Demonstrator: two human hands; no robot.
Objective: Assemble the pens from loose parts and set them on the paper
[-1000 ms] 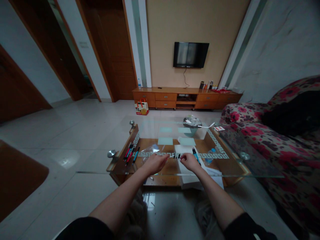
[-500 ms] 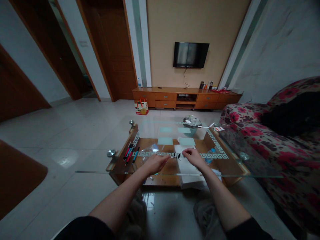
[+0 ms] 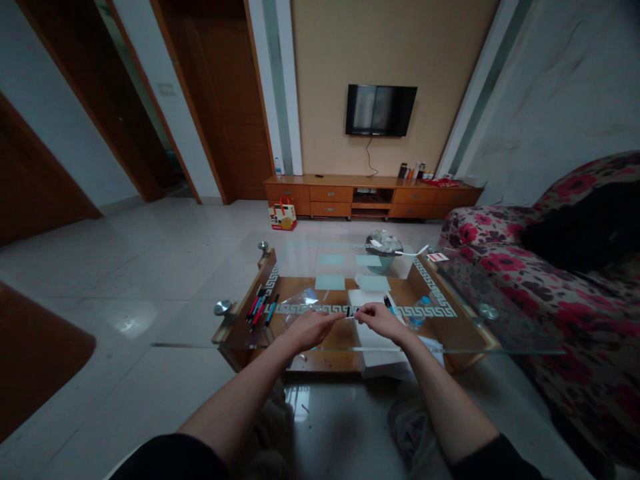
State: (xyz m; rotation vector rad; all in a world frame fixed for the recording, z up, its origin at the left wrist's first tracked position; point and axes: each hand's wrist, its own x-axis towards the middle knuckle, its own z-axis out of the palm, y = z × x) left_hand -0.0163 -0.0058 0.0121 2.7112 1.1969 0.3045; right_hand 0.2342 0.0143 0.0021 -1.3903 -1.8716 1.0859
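Note:
Over the near part of the glass table, my left hand is closed, pinching a thin white pen part that points right. The fingertips of my right hand are closed at the other end of this part. Whether it is a refill or a barrel is too small to tell. Small dark pieces show just beside the fingertips. Dark pens stick out behind my right hand; I cannot tell whether they lie on the glass. Several coloured pens lie on the left of the table.
Clear plastic packaging is beside my left hand. Below the glass are a white box and a blue-capped bottle. A filled waste basket stands beyond. A floral sofa is at the right, a TV cabinet at the far wall.
My right hand has moved left to meet the pen part in my left hand. Dark pens now show behind my right hand. My left hand has barely shifted.

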